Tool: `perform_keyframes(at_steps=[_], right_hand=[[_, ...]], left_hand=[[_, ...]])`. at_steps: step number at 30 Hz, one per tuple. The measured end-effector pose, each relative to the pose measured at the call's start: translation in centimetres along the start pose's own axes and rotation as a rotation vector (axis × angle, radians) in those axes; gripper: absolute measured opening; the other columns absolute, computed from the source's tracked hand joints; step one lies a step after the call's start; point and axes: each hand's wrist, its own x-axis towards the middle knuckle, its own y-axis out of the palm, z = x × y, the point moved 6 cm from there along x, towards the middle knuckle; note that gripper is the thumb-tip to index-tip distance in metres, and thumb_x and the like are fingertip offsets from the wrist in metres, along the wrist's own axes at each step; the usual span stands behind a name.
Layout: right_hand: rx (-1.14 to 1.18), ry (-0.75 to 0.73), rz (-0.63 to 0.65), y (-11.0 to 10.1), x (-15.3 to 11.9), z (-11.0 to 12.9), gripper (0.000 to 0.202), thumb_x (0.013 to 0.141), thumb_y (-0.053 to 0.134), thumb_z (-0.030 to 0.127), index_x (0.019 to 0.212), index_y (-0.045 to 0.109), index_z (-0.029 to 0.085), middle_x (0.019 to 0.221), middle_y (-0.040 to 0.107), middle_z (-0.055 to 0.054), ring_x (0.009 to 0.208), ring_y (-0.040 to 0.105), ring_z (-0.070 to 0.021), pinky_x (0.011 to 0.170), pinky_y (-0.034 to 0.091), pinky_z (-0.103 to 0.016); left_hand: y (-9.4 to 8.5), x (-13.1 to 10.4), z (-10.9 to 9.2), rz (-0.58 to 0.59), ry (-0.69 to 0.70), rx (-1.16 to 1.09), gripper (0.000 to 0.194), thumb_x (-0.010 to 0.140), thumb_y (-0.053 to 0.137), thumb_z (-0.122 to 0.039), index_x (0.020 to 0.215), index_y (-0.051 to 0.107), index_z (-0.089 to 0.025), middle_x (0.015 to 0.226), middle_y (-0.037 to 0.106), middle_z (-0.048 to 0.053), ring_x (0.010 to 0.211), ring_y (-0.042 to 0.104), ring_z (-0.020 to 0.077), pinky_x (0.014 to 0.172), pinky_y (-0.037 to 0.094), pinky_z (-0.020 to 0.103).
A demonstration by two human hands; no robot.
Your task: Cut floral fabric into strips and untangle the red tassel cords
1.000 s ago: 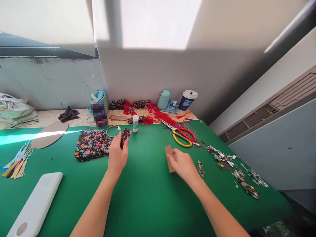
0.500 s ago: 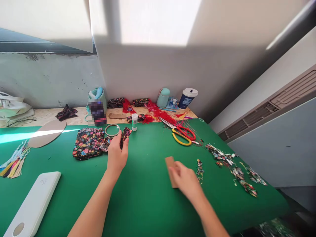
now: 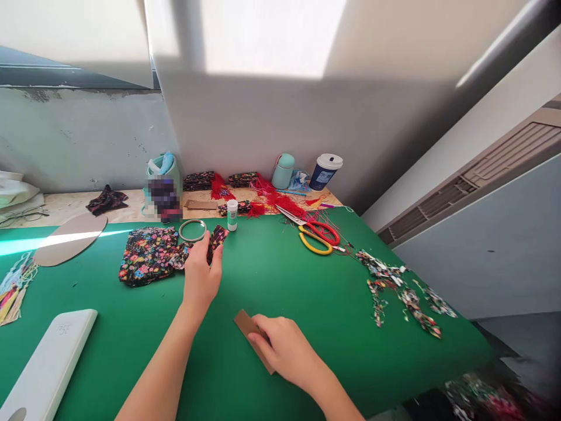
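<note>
Low over the green tabletop (image 3: 263, 278), the right hand (image 3: 287, 351) pinches a brown cardboard strip (image 3: 246, 325) between thumb and fingers, the strip slanting so that one end points toward the left forearm. Whether its underside touches the green surface cannot be told.

Farther forward, the left hand (image 3: 203, 273) has its thumb and fingers closed around a black floral fabric strip (image 3: 218, 235), whose free end sticks up just short of an upright glue stick (image 3: 232, 216). Behind the left fingers lies a metallic ring (image 3: 180, 231), and to the left a folded black floral cloth (image 3: 146, 257) rests flat.

Right of the glue stick, scissors (image 3: 304, 224) with one red and one yellow handle lie by tangled red tassels (image 3: 287, 203). Patterned fabric scraps (image 3: 418, 313) are scattered near the table's right side. At the left sit a white power bank (image 3: 55, 362), a grey-brown oval board (image 3: 72, 247) and some pale and coloured tassels (image 3: 16, 287).
</note>
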Motion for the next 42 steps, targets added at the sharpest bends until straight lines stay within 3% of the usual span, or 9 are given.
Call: perform_keyframes(at_steps=[3, 8, 11, 19, 23, 32, 36, 40, 42], right_hand=[[0.047, 0.168, -0.084, -2.3, -0.7, -4.8, 0.026, 0.089, 0.038, 0.032, 0.084, 0.061, 0.021, 0.067, 0.068, -0.003, 0.058, 0.06, -0.0181, 0.053, 0.037, -0.025], [-0.228, 0.672, -0.296, -11.7, -5.5, -18.4, 0.03, 0.082, 0.045, 0.038, 0.095, 0.065, 0.02, 0.078, 0.072, -0.009, 0.07, 0.066, -0.0264, 0.059, 0.043, -0.031], [-0.406, 0.838, -0.277, -14.8, -7.1, -21.2, 0.029, 0.084, 0.044, 0.036, 0.091, 0.065, 0.017, 0.081, 0.072, -0.013, 0.074, 0.066, -0.0303, 0.058, 0.041, -0.033], [-0.13, 0.475, -0.371, -9.5, 3.2, -9.9, 0.02, 0.087, 0.043, 0.033, 0.079, 0.056, 0.021, 0.07, 0.069, -0.005, 0.068, 0.064, -0.0205, 0.058, 0.038, -0.026], [-0.143, 0.488, -0.344, -8.1, 6.6, -9.3, 0.016, 0.083, 0.049, 0.028, 0.073, 0.058, 0.019, 0.07, 0.069, -0.006, 0.07, 0.063, -0.0199, 0.057, 0.036, -0.025], [-0.35, 0.901, -0.387, -14.8, -5.5, -20.0, 0.02, 0.08, 0.049, 0.028, 0.077, 0.064, 0.017, 0.072, 0.07, -0.013, 0.065, 0.065, -0.0267, 0.052, 0.039, -0.03], [-0.284, 0.741, -0.434, -14.4, -5.0, -17.0, 0.026, 0.084, 0.044, 0.037, 0.089, 0.062, 0.02, 0.068, 0.068, -0.007, 0.063, 0.063, -0.0239, 0.052, 0.038, -0.029], [-0.055, 0.323, -0.192, -8.5, -1.9, -10.0, 0.024, 0.086, 0.041, 0.04, 0.075, 0.054, 0.023, 0.06, 0.06, 0.0, 0.058, 0.057, -0.0188, 0.052, 0.035, -0.026], [-0.051, 0.281, -0.127, -6.5, -1.9, -8.9, 0.026, 0.087, 0.038, 0.039, 0.069, 0.048, 0.024, 0.059, 0.059, 0.001, 0.056, 0.055, -0.0183, 0.051, 0.033, -0.026]], left_hand=[[-0.1, 0.0, -0.1, 0.0, -0.003, -0.004, 0.044, 0.089, 0.046, -0.036, 0.123, 0.055, -0.01, 0.108, 0.066, 0.016, 0.103, 0.061, 0.0268, 0.089, 0.047, 0.04], [0.2, -0.1, -0.3, 0.031, -0.011, -0.002, 0.044, 0.09, 0.045, -0.035, 0.124, 0.055, -0.01, 0.107, 0.066, 0.015, 0.1, 0.061, 0.0265, 0.09, 0.046, 0.041], [0.5, -0.3, -0.3, 0.049, -0.014, 0.002, 0.045, 0.09, 0.044, -0.035, 0.125, 0.054, -0.008, 0.106, 0.066, 0.016, 0.098, 0.061, 0.0266, 0.087, 0.047, 0.04], [1.6, -0.7, 0.1, 0.088, -0.001, 0.009, 0.047, 0.091, 0.042, -0.038, 0.125, 0.054, -0.007, 0.101, 0.066, 0.017, 0.099, 0.061, 0.0282, 0.088, 0.046, 0.043], [1.7, -0.8, 0.1, 0.106, -0.005, 0.013, 0.046, 0.09, 0.043, -0.037, 0.125, 0.054, -0.008, 0.102, 0.067, 0.016, 0.097, 0.062, 0.0274, 0.086, 0.048, 0.041], [1.8, -1.0, -0.3, 0.143, -0.031, -0.033, 0.047, 0.09, 0.043, -0.038, 0.126, 0.054, -0.01, 0.102, 0.067, 0.015, 0.098, 0.061, 0.0278, 0.086, 0.047, 0.041], [2.3, -1.2, -0.1, 0.176, -0.071, -0.05, 0.049, 0.09, 0.04, -0.039, 0.126, 0.054, -0.009, 0.105, 0.066, 0.017, 0.102, 0.059, 0.0296, 0.088, 0.045, 0.043], [2.3, -1.1, 0.2, 0.215, -0.203, -0.182, 0.05, 0.089, 0.039, -0.046, 0.118, 0.061, -0.012, 0.098, 0.067, 0.014, 0.094, 0.061, 0.0269, 0.083, 0.045, 0.039], [2.8, -1.3, 0.4, 0.326, -0.362, -0.402, 0.054, 0.088, 0.037, -0.052, 0.109, 0.066, -0.012, 0.081, 0.068, 0.01, 0.073, 0.06, 0.0217, 0.07, 0.046, 0.035]])
